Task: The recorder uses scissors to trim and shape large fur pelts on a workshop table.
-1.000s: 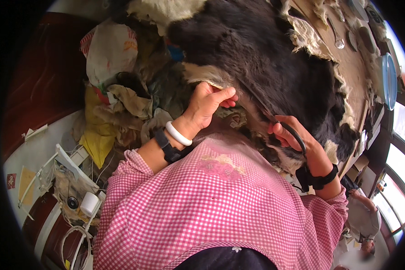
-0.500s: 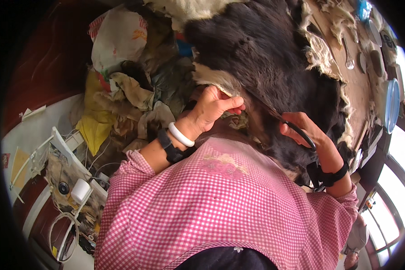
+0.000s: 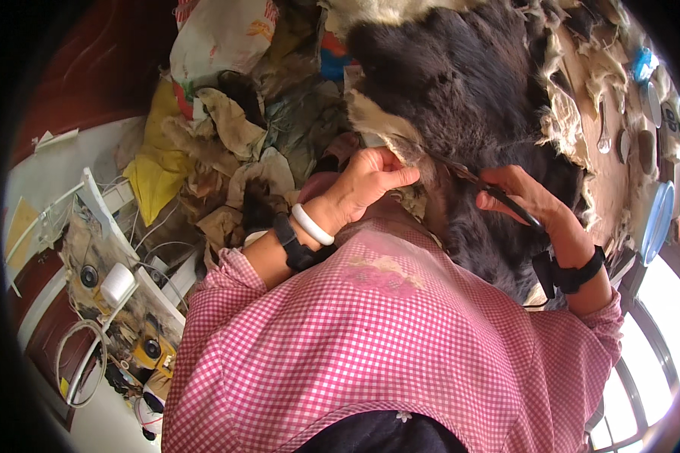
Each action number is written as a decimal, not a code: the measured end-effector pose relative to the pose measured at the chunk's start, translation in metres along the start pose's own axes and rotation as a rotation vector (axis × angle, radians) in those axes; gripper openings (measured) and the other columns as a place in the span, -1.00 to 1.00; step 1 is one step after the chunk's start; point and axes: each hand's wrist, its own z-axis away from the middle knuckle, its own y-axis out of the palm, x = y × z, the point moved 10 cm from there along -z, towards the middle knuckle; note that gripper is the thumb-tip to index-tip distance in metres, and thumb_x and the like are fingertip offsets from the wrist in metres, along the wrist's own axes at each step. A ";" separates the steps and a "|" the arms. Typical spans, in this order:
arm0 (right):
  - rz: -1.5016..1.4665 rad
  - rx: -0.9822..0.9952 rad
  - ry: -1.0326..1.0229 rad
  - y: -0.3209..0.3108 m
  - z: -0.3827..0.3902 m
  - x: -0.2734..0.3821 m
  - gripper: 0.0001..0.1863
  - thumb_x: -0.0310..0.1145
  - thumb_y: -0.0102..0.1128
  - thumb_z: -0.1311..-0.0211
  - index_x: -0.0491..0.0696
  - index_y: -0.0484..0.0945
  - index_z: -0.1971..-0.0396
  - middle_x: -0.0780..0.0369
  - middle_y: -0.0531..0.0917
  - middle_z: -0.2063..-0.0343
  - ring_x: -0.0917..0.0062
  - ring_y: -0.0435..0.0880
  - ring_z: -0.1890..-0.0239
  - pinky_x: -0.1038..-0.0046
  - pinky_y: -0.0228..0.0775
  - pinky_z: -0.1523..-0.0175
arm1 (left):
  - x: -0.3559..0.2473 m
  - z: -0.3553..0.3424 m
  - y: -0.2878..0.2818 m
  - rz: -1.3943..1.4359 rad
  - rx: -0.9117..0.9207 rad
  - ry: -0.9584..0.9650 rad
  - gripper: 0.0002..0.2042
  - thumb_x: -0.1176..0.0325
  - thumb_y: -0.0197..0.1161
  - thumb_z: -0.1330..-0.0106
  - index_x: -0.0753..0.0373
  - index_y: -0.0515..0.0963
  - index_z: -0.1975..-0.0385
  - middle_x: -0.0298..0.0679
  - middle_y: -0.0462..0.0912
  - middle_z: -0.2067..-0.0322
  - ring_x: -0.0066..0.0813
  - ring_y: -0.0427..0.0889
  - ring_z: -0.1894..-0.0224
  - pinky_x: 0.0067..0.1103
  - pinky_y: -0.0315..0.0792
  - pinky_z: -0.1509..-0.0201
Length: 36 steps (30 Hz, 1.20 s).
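Observation:
A large dark brown and black fur pelt [image 3: 468, 83] with ragged pale edges lies spread over the work surface in front of me. My left hand [image 3: 374, 181] pinches its cream-coloured near edge between thumb and fingers. A pair of dark-handled scissors [image 3: 467, 174] is gripped in my right hand [image 3: 525, 200]. Their blades point left across the fur, toward the edge pinched by my left hand. The blade tips are hard to make out against the dark hair.
Fur and hide scraps [image 3: 234, 124] are heaped at the left, beside a white plastic bag [image 3: 219, 53] and a yellow bag [image 3: 159, 162]. A wooden board [image 3: 612, 143] at the right bears a spoon [image 3: 604, 136] and a blue-rimmed round lid [image 3: 658, 223]. White cables and a rack stand lower left.
The whole view has shifted, so the pelt and both hands appear further right. The scissors have turned slightly in my right hand. My left hand keeps its pinch on the pelt's edge.

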 end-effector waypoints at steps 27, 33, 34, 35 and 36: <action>-0.312 0.070 -0.049 0.046 -0.054 0.057 -0.18 0.49 -0.10 -0.10 -0.15 0.49 0.50 0.35 0.36 0.70 0.64 0.34 0.67 0.52 0.19 0.57 | 0.002 0.008 0.017 0.406 0.205 -0.049 -0.90 0.53 0.28 -0.19 0.28 0.59 0.30 -0.36 0.58 0.41 -0.58 0.50 0.36 -0.65 0.38 0.20; -0.248 0.078 0.121 0.047 -0.064 0.068 -0.18 0.45 -0.09 -0.14 -0.18 0.50 0.56 0.37 0.33 0.76 0.67 0.35 0.71 0.56 0.18 0.62 | 0.006 0.014 -0.010 -0.184 0.215 -0.114 -0.86 0.51 0.27 -0.13 0.31 0.60 0.30 -0.40 0.59 0.45 -0.66 0.46 0.45 -0.68 0.34 0.32; -0.213 -0.013 0.046 0.037 -0.066 0.078 -0.18 0.45 -0.09 -0.13 -0.17 0.49 0.59 0.37 0.32 0.78 0.67 0.36 0.72 0.56 0.19 0.63 | 0.015 0.021 -0.004 -0.174 0.305 -0.210 -0.89 0.46 0.31 -0.05 0.32 0.61 0.43 -0.26 0.63 0.30 -0.59 0.54 0.28 -0.65 0.38 0.20; -0.168 -0.092 -0.038 0.030 -0.066 0.094 -0.18 0.46 -0.08 -0.13 -0.16 0.49 0.62 0.37 0.31 0.80 0.67 0.37 0.74 0.55 0.20 0.65 | 0.032 0.023 -0.014 -0.285 0.332 -0.072 -0.79 0.43 0.36 0.01 0.34 0.58 0.37 -0.20 0.64 0.26 -0.57 0.57 0.27 -0.60 0.41 0.20; -0.155 -0.147 -0.084 0.020 -0.061 0.106 -0.20 0.44 -0.07 -0.14 -0.16 0.47 0.57 0.36 0.33 0.79 0.68 0.40 0.73 0.54 0.22 0.64 | 0.038 0.025 -0.022 -0.577 0.326 -0.161 -0.69 0.40 0.36 0.01 0.36 0.54 0.24 -0.14 0.62 0.17 -0.46 0.57 0.17 -0.55 0.40 0.10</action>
